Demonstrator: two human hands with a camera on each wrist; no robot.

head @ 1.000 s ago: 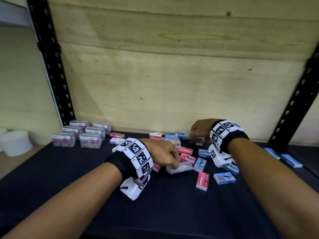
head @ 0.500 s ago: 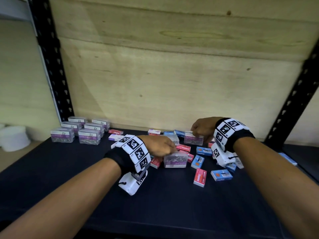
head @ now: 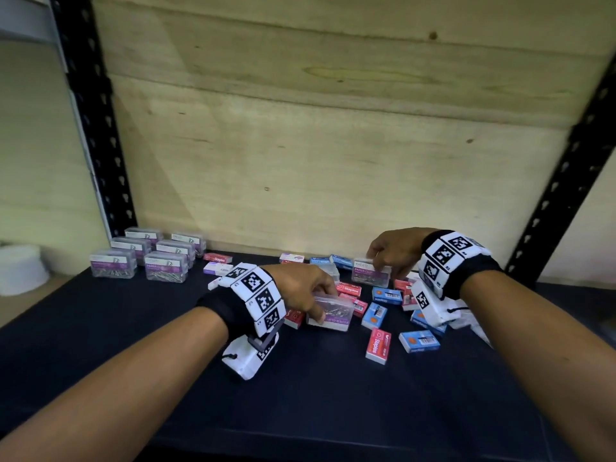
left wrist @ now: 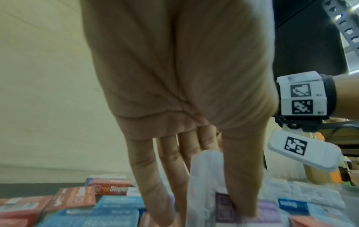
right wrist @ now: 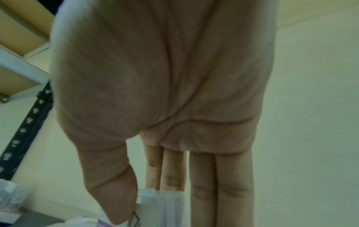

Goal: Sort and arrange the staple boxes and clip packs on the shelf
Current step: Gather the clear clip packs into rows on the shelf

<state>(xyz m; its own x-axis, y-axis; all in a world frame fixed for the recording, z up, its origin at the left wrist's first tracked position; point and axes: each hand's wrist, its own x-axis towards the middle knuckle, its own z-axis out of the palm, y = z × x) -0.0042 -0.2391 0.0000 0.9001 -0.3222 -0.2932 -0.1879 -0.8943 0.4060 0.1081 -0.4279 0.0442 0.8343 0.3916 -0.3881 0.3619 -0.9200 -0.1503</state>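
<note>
My left hand (head: 310,291) grips a clear paper-clip pack (head: 333,313) with a purple label, tilted just above the dark shelf (head: 300,395); the left wrist view shows thumb and fingers (left wrist: 153,176) pinching this pack (left wrist: 205,184). My right hand (head: 393,253) holds a second clear clip pack (head: 371,273) near the back wall; the right wrist view shows its thumb and fingers around that pack (right wrist: 161,205). Red and blue staple boxes (head: 378,345) lie scattered between and under the hands. Several clip packs (head: 146,258) stand in neat rows at the back left.
Black perforated uprights (head: 96,128) frame the shelf on both sides, with a plywood back wall (head: 316,145) behind. A pink staple box (head: 218,258) and a white-purple box (head: 216,269) lie beside the sorted rows. The front of the shelf is bare dark surface.
Both hands have closed on clip packs and lifted them a little out of the pile; the left pack now tilts in the fingers, the right pack has come up near the wall.
</note>
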